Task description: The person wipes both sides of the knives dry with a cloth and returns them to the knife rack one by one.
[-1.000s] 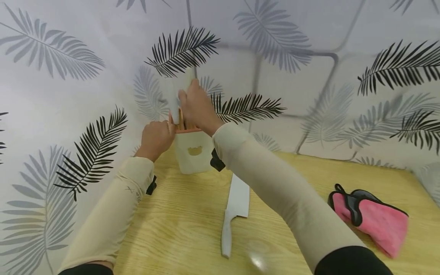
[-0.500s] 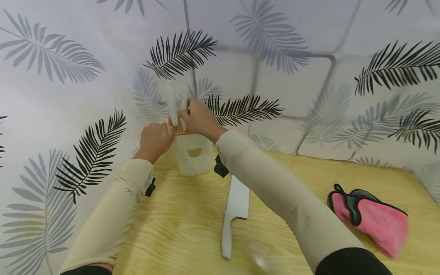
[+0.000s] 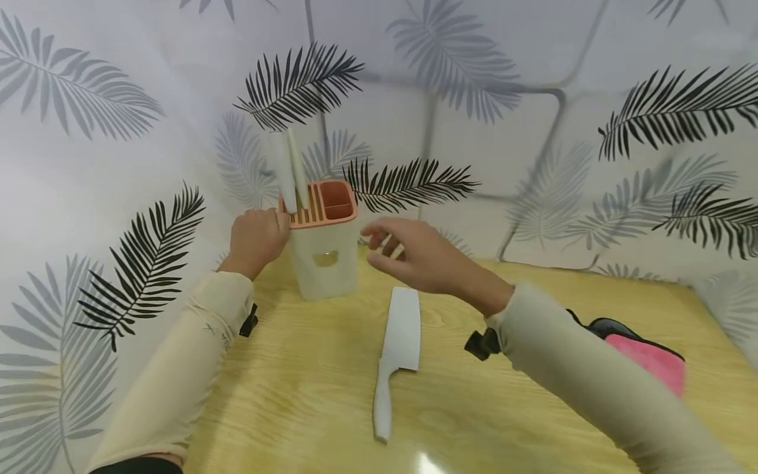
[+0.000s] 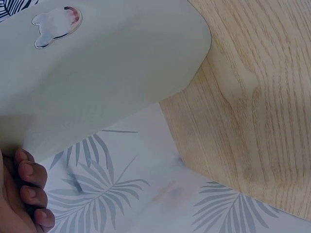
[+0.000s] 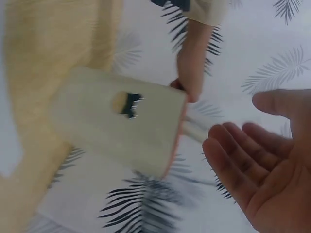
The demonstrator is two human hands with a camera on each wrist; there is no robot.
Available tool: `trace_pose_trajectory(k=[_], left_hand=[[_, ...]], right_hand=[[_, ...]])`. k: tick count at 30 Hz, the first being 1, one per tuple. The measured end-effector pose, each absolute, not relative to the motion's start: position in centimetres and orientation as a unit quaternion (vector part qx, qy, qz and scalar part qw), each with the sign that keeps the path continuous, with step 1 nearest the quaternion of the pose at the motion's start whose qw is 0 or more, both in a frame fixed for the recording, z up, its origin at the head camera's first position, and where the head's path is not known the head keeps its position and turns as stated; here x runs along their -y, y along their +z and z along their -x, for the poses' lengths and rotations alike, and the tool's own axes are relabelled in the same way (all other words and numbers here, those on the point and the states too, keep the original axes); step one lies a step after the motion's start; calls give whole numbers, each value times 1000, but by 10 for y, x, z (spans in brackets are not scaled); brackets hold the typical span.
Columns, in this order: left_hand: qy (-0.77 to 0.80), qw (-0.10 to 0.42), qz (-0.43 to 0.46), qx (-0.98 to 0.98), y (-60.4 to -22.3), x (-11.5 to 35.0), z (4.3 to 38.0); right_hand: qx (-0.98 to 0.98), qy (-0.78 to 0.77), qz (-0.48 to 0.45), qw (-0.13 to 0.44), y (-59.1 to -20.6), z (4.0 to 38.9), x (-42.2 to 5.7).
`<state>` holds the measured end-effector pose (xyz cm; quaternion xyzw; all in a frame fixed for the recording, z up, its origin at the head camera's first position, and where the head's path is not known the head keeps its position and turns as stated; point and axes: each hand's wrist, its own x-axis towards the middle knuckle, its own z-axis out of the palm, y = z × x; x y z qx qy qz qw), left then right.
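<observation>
The cream knife block with its orange slotted top stands at the counter's back corner, two pale handles upright in it. The left hand grips its side; the right hand hovers beside it with an empty, slack grip. A white cleaver lies nearby.

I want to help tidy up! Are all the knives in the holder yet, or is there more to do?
Not quite. Two white handles already stand in the slots of the knife holder. The left hand holds the holder's side, and the right hand hovers beside it, empty with relaxed fingers. One white knife lies flat on the wooden table, so that one probably goes in next. The pink cloth lies at the right.
</observation>
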<state>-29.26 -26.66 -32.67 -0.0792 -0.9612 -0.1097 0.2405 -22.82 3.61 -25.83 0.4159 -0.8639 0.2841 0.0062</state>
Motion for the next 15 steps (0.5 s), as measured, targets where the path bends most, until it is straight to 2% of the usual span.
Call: trace_pose_trajectory(k=[4,8,15], left_hand=[[-113,251,83,958,-323,266,294],[-128,231,77,961,-325,266,293],[-171,181,61,967,-325,269,293]], right_hand=[[860,228,-457,10,-297,221,-67],[856,145,-497,14,-341,213,-78],[844,36,-534,-43,-394,199,-64]])
